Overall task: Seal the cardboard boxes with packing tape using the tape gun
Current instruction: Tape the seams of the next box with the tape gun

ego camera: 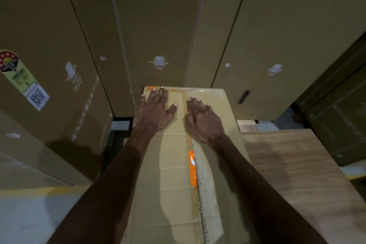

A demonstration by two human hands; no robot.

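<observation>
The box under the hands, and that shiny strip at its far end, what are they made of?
The box looks like plain brown cardboard: matte, creased, with a torn edge showing wavy corrugated ridges. The shiny strip is probably clear plastic packing tape, since it glints and the cardboard shows through. Both hands press flat on top.

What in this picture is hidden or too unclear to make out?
Head view only:
- Tape gun: not in view.
- Cardboard box seam: its far part lies under the left hand and right hand.
- Box's near end: cut off by the bottom edge.
- QR sticker: too small and blurred to read.
</observation>
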